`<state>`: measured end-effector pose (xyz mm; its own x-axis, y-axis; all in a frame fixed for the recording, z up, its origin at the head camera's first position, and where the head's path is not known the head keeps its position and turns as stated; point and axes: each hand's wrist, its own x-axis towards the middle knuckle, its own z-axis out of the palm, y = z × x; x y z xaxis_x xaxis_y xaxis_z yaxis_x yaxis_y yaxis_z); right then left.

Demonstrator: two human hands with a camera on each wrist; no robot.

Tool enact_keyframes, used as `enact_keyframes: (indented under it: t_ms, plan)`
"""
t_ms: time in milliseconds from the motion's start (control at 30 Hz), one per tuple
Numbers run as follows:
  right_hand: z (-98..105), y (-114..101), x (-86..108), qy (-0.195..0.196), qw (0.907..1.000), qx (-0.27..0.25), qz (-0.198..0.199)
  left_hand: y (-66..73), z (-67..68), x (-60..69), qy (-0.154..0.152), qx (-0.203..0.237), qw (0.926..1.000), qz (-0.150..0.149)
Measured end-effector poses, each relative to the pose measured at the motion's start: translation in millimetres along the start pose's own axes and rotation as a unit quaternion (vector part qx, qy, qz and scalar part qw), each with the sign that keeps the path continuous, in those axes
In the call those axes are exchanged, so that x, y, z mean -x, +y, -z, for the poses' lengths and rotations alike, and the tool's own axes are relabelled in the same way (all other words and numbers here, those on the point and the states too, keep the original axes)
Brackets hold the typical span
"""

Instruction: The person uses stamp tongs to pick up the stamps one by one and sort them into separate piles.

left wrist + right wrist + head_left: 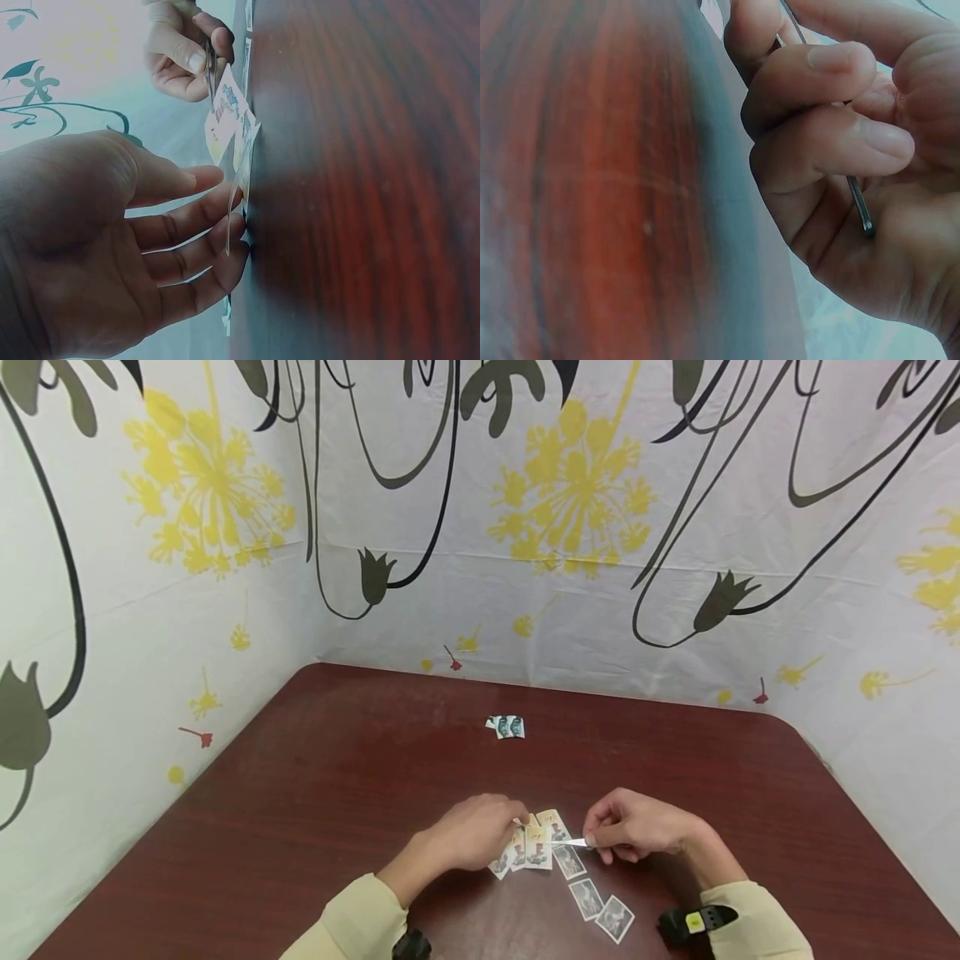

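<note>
My right hand pinches metal tweezers; their rear end shows beneath the curled fingers in the right wrist view. In the left wrist view, a yellow-and-white stamp is at the tweezers' tips, tilted up from the tabletop. More such stamps lie in an overlapping cluster between the hands. Over the left side of this cluster is my left hand, its fingers loosely bent and touching the stamps' edges, the thumb apart. Part of the cluster is hidden under it.
Grey picture stamps trail from the cluster toward the near right. Farther back on the dark red wooden table lies a small group of blue-green stamps. A patterned cloth hangs behind the table's back and side edges.
</note>
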<state>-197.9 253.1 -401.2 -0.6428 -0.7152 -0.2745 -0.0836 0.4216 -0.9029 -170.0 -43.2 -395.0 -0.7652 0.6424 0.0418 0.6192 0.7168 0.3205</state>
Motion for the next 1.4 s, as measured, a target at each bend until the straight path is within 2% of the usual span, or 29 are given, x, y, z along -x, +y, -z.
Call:
enact_keyframes:
  t_ms: [433,600,800,1033,1400]
  plan:
    - [6.2,5.3,0.1,0.005,0.9999,-0.009,-0.004,-4.7,-1.8,-2.4,0.018,-0.002,0.9998,0.002]
    - [2.3,3.9,-2.4,0.0,0.9999,-0.009,-0.004,-4.9,-1.8,-2.1,0.011,-0.005,0.9999,-0.011]
    - [-3.7,2.5,-5.0,0.004,1.0,-0.002,-0.003,-4.7,-2.6,-2.5,-0.006,-0.009,0.9999,-0.009]
    - [-7.3,0.4,-6.3,0.009,1.0,-0.003,0.001,-3.6,-2.9,-3.2,-0.008,-0.024,0.9995,-0.019]
    - [-10.9,0.0,-8.5,0.0,1.0,-0.005,-0.006,-3.0,-3.7,-2.5,-0.006,-0.026,0.9995,-0.016]
